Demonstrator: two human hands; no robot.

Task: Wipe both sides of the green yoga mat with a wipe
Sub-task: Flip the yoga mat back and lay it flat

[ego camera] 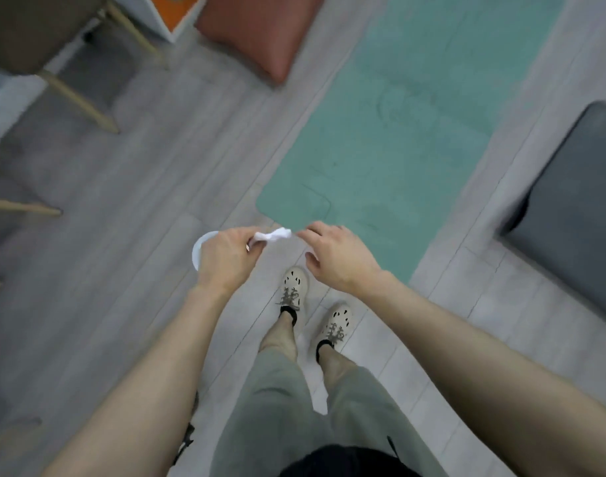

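Observation:
The green yoga mat (391,132) lies flat on the grey plank floor, running from just ahead of my feet up to the top right. I stand at its near end. My left hand (226,259) pinches a crumpled white wipe (274,235) and also holds a white round container (200,251), mostly hidden behind the hand. My right hand (336,256) is beside the wipe's right end with fingers curled; whether its fingertips touch the wipe is blurred. Both hands hover above the mat's near left corner.
A reddish cushion (263,32) lies by the mat's left edge at the top. A dark grey seat (570,208) stands to the right of the mat. Wooden chair legs (78,98) stand at the left. My two feet in light shoes (315,311) stand on the floor.

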